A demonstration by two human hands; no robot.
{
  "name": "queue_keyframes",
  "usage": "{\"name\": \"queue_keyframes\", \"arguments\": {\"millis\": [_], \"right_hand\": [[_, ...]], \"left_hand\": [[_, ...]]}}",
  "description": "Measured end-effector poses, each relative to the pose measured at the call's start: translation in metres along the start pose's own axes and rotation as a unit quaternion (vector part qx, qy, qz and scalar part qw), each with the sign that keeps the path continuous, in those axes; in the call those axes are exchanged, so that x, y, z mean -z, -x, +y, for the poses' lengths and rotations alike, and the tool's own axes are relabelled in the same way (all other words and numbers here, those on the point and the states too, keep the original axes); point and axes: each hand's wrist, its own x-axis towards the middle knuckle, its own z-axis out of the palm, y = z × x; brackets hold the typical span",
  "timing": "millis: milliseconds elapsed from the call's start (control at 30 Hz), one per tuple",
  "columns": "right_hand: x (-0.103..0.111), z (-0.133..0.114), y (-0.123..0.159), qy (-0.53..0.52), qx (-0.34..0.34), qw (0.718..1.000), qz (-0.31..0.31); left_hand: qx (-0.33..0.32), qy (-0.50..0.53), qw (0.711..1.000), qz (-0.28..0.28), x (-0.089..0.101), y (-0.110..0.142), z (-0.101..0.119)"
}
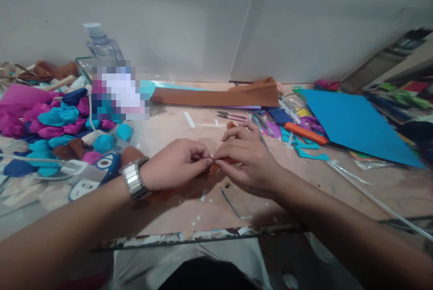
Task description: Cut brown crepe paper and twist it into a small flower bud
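Observation:
My left hand, with a metal watch on its wrist, meets my right hand over the middle of the table. Thumb and fingers of both are closed in a pinch, tips almost touching. A small crumpled brown paper piece shows between and below the fingertips. Most of it is hidden by the fingers. Thread snips lie just beyond my right hand, and an orange utility knife rests to its right.
Pink, blue and brown crumpled paper bundles are heaped at left, with a power strip before them. Behind stand a clear bottle and folded brown paper. A blue sheet and white cable lie at right.

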Motion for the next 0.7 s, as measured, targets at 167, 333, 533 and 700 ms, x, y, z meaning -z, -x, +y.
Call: {"name": "queue_keyframes", "arguments": {"millis": [167, 333, 533, 700], "right_hand": [[-0.001, 0.000, -0.001, -0.014, -0.026, 1.000, -0.009], [0.003, -0.004, -0.003, -0.033, -0.044, 0.998, -0.040], [0.007, -0.006, -0.005, -0.088, -0.086, 0.987, -0.106], [0.009, -0.008, -0.007, -0.125, -0.104, 0.977, -0.141]], "left_hand": [[-0.034, -0.139, 0.987, 0.075, -0.005, 0.005, 0.009], [-0.070, -0.231, 0.967, 0.086, -0.011, 0.006, 0.009], [-0.124, -0.366, 0.920, 0.063, -0.014, 0.005, 0.004], [-0.187, -0.410, 0.889, 0.077, -0.017, 0.007, -0.002]]}}
